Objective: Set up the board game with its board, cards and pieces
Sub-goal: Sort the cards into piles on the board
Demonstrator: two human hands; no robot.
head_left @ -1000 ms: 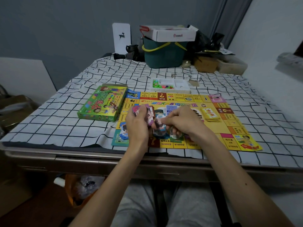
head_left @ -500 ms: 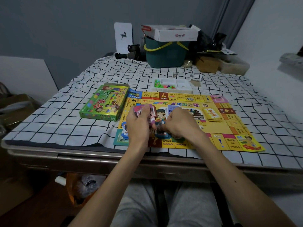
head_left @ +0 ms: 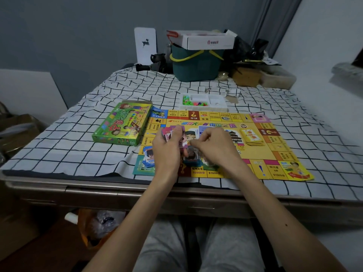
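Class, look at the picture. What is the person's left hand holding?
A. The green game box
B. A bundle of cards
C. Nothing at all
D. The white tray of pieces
B: the left hand grips a bundle of cards over the board, while the green game box and the white tray lie apart from it on the cloth.

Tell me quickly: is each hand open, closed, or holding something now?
Left hand: holds a stack of cards.
Right hand: fingers curled beside those cards; a grip cannot be told.
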